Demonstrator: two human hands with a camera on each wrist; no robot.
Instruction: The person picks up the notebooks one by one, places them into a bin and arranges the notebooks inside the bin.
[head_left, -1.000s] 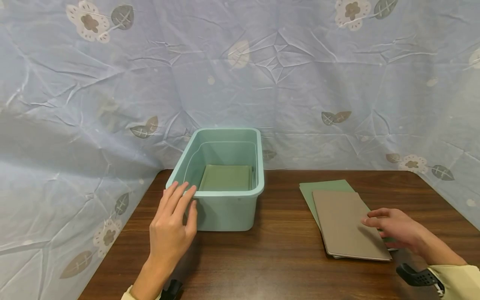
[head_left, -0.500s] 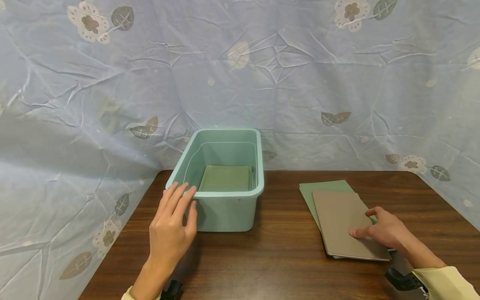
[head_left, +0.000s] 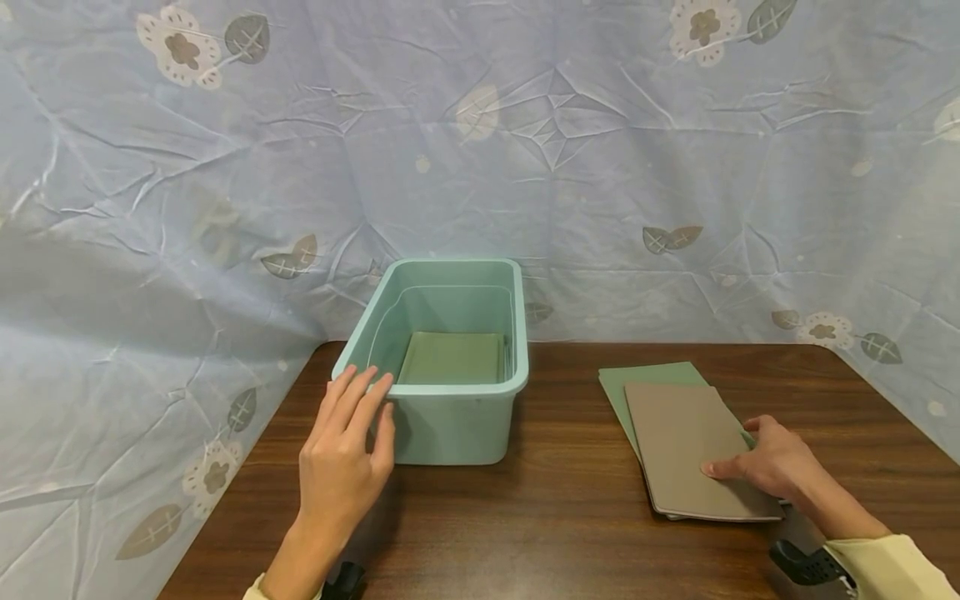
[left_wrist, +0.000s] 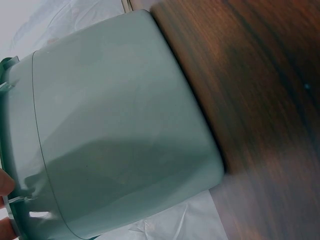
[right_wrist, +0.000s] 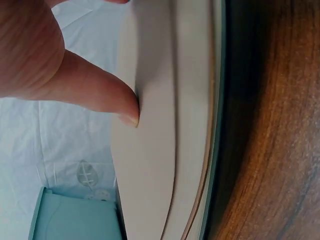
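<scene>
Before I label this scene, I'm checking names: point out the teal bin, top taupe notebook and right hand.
Teal bin [head_left: 453, 429], head view, front wall
Top taupe notebook [head_left: 684, 446], head view, cover
Right hand [head_left: 774, 461], head view, near thumb base

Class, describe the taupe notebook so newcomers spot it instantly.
On the brown table, look right of the mint bin, where the right hand rests. The taupe notebook lies uppermost, its colour setting it apart from the green cover jutting beneath.
</scene>
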